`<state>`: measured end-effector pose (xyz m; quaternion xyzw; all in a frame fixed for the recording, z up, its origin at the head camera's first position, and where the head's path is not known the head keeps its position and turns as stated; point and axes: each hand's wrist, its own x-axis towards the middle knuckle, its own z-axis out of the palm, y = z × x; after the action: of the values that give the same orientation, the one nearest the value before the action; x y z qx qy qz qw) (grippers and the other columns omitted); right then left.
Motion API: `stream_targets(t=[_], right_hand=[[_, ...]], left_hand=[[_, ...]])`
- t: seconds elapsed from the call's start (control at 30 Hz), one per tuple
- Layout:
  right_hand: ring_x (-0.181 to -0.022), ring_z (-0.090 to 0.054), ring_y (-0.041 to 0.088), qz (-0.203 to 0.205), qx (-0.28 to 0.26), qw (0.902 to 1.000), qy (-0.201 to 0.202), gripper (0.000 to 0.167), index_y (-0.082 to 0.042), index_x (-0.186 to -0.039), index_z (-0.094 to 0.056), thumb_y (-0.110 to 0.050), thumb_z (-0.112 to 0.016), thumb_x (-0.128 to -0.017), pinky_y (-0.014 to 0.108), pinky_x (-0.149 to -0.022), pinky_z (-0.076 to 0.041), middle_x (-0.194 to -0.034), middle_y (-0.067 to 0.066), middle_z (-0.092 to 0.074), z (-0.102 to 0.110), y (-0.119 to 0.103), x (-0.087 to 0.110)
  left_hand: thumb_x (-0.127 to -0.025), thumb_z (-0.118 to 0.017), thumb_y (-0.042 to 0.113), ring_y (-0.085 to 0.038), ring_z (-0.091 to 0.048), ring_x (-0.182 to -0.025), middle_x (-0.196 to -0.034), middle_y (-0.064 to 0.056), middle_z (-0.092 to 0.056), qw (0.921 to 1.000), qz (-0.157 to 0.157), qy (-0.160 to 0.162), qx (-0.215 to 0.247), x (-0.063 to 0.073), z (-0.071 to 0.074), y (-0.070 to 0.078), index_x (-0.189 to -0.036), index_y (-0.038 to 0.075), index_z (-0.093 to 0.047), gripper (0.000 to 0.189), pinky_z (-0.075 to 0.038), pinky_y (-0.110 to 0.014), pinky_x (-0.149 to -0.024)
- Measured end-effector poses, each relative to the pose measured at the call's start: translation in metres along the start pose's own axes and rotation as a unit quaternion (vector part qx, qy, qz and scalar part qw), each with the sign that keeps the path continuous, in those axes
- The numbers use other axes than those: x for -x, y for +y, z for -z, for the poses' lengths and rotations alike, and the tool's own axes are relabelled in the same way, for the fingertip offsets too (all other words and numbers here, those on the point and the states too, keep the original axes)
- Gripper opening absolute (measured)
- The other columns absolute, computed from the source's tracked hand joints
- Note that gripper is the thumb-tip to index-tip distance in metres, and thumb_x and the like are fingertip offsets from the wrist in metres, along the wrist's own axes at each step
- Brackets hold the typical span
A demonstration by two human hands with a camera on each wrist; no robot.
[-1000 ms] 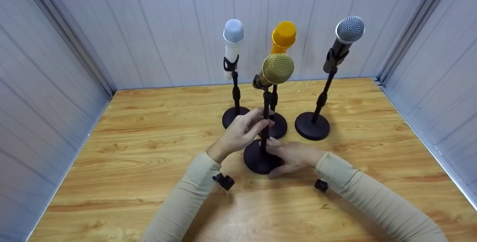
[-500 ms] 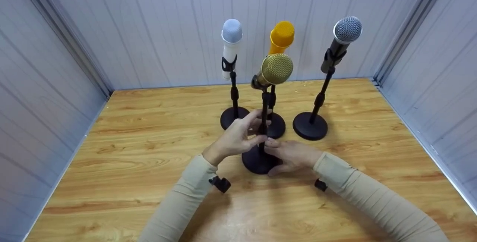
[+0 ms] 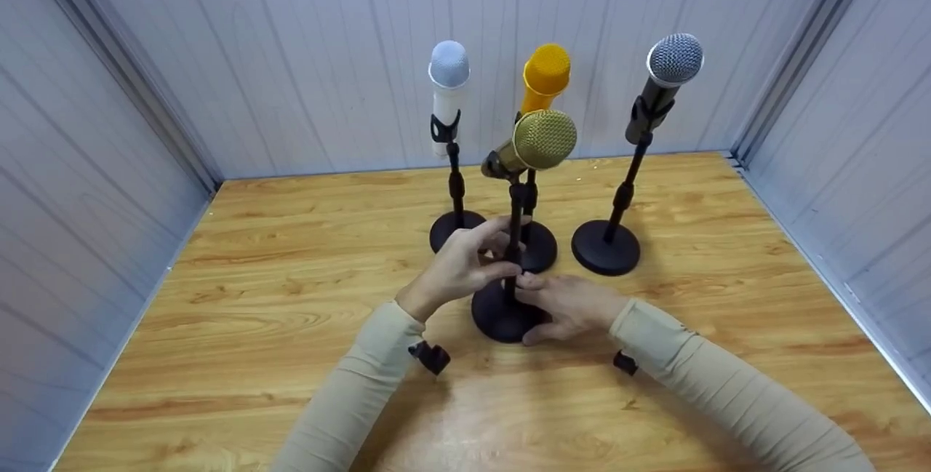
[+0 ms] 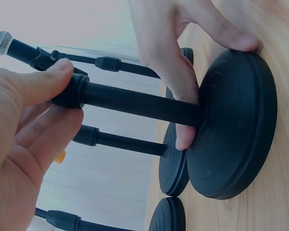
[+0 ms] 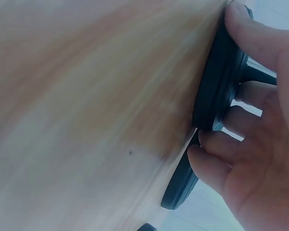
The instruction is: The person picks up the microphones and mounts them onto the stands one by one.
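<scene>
A gold microphone (image 3: 544,140) sits in the clip of a black desk stand (image 3: 502,318), its head up and leaning right. With thumb and fingers my left hand (image 3: 460,265) grips the stand's pole; the left wrist view shows them pinching the dark collar (image 4: 77,90) on it. My right hand (image 3: 574,306) holds the round base (image 4: 236,130), thumb at its near edge and fingers over its top beside the pole. From the right wrist view, the thumb presses the rim of the base (image 5: 216,82) and the other fingers curl at its far side.
Behind stand a white microphone (image 3: 449,68), a yellow microphone (image 3: 547,70) and a silver-headed black microphone (image 3: 675,61), each on a black stand. The yellow one's stand is partly hidden close behind the gold one's. Pale panel walls (image 3: 313,57) enclose the wooden table (image 3: 254,312).
My left thumb has moved lower along the pole. The gold microphone has turned slightly, its head further right of the pole. My right hand has stayed on the base.
</scene>
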<state>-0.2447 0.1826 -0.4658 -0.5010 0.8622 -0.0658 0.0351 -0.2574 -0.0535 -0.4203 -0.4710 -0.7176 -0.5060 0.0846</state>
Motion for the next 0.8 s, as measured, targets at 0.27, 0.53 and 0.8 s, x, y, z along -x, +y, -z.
stream_targets(t=[0.27, 0.53, 0.8], right_hand=[[-0.115, -0.064, 0.033, 0.015, -0.010, 0.9998, 0.009, 0.070, -0.002, -0.135, -0.061, -0.054, -0.072, -0.090, 0.044, -0.092, -0.054, -0.141, 0.014, -0.056, -0.005, 0.001, 0.000], [-0.123, -0.060, 0.034, -0.010, -0.009, 0.9998, -0.017, 0.072, -0.003, -0.140, -0.059, -0.054, -0.071, -0.091, 0.044, -0.097, -0.052, -0.146, 0.014, -0.053, -0.002, -0.002, 0.001], [-0.129, -0.055, 0.036, -0.022, -0.023, 0.9990, -0.032, 0.074, -0.004, -0.144, -0.055, -0.053, -0.071, -0.091, 0.046, -0.103, -0.048, -0.151, 0.016, -0.048, 0.000, 0.000, 0.000]], left_hand=[[-0.087, -0.073, -0.011, -0.031, -0.064, -0.075, -0.092, -0.019, -0.069, 0.9996, -0.021, -0.008, 0.019, 0.001, -0.001, 0.017, -0.145, -0.012, -0.044, 0.065, -0.056, -0.031, -0.064], [-0.083, -0.077, -0.011, -0.029, -0.061, -0.074, -0.088, -0.019, -0.063, 0.9988, -0.048, 0.011, 0.010, 0.002, -0.007, 0.004, -0.143, -0.014, -0.046, 0.068, -0.056, -0.040, -0.062], [-0.084, -0.081, 0.001, -0.022, -0.066, -0.084, -0.103, -0.008, -0.068, 0.9997, -0.020, 0.015, 0.003, 0.005, -0.007, -0.010, -0.151, -0.001, -0.043, 0.077, -0.060, -0.029, -0.073]])
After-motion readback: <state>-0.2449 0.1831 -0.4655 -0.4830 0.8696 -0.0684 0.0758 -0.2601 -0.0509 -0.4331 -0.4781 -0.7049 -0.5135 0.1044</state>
